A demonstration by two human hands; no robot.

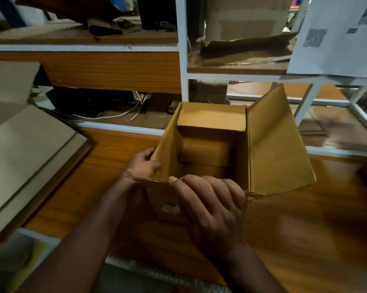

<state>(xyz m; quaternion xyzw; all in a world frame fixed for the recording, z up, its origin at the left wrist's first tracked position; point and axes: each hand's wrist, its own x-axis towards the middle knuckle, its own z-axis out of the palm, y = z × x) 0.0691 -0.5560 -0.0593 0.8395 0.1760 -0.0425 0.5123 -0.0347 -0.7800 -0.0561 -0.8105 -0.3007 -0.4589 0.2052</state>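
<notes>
An open brown cardboard box (273, 149) stands on the wooden table (98, 166) in the middle of the view, its flaps raised. A smaller brown box (206, 153) lies inside it near the far wall. My left hand (142, 163) grips the lower corner of the left flap, with the thumb inside. My right hand (212, 206) curls over the near flap, fingers on its outer face and the thumb at its top edge. The right flap stands up and leans outward. The bottom of the big box is partly hidden by my right hand.
Flattened cardboard sheets (30, 157) lie stacked at the left. A white-framed shelf (183, 60) with wooden boards stands behind the table, holding cardboard, cables (115, 115) and a dark device. A printed paper sheet (334, 34) hangs at the upper right.
</notes>
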